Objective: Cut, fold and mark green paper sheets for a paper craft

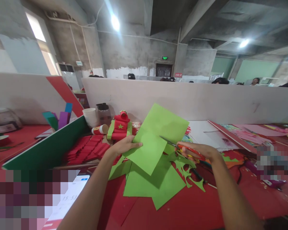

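Cups [89, 117] stand near table's [182, 215] far edge; green scraps [180, 163] lie just below right hand [201, 148], fingers curled around scissors [191, 150]. Left hand [125, 145] extended, pinching green sheet [150, 147].

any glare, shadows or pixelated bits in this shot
Head view: the left ceiling lamp flares with a bluish streak; head view: the held green sheet shades the green paper beneath; head view: pixel blocks hide patches at lower left, beside the phone screen, and at right.
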`<state>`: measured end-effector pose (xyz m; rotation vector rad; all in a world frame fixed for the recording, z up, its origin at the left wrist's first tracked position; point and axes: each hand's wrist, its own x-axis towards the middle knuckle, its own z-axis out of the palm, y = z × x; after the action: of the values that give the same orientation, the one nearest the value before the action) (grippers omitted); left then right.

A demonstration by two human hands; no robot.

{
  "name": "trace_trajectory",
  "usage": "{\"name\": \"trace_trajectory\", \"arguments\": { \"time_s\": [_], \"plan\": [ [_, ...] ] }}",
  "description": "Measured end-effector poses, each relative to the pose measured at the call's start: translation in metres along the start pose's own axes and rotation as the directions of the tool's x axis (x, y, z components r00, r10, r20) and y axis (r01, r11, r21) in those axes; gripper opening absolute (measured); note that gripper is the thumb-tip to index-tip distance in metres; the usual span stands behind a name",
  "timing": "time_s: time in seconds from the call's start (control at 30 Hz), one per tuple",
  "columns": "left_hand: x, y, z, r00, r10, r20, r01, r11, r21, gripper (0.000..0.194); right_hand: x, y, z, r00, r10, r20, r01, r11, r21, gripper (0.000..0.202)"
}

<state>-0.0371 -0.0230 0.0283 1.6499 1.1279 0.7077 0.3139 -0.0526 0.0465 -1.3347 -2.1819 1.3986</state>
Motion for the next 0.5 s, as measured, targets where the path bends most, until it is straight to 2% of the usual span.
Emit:
{"name": "trace_trajectory", "arguments": {
  "time_s": [0.17,0.33,0.5],
  "plan": [
    [0.0,-0.001,-0.002,1.0,-0.004,-0.01,0.004,0.998,0.064,0.044,-0.003,-0.01,0.003,1.0,0.019,0.003,-0.019,1.0,-0.024,0.052],
    [0.0,0.001,-0.002,1.0,-0.002,0.001,0.002,0.997,0.079,0.043,-0.006,-0.025,0.007,0.998,0.066,-0.02,-0.066,0.998,-0.008,0.037],
    [-0.002,0.003,-0.001,1.0,-0.009,-0.022,0.01,0.998,0.067,0.041,-0.004,-0.023,0.005,0.989,0.129,-0.067,-0.129,0.992,0.011,0.034]
  ]
}}
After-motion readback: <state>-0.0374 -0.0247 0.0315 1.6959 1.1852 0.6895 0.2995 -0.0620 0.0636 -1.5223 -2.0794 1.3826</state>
